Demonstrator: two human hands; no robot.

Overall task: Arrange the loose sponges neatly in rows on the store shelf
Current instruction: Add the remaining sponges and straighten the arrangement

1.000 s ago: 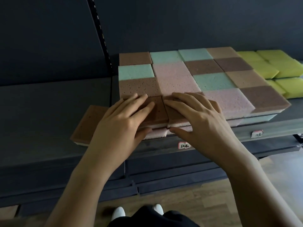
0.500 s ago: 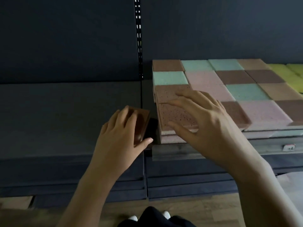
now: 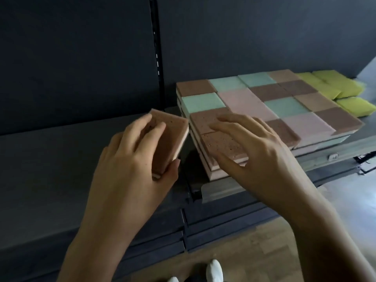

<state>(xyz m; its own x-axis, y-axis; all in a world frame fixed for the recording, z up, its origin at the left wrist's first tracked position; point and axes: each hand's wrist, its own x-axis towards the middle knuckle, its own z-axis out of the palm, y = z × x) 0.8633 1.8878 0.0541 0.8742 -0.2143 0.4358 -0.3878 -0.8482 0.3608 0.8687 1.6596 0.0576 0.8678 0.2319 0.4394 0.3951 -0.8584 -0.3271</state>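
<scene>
Dark store shelf point(image 3: 61, 159): left hand point(image 3: 130, 163) fingers clamped on loose brown sponge point(image 3: 173, 139), just beside front stack point(image 3: 220, 143). Right hand point(image 3: 254, 151) fingers spread flat on stack. Risk: layers uneven, near shelf lip; sideways push could spill them.

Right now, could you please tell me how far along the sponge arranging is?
Mostly done: the sponge grid sits in tidy rows. In hand: the left hand grips a loose brown sponge beside it, the right hand rests on the front corner stack. Left: seating that sponge.
</scene>
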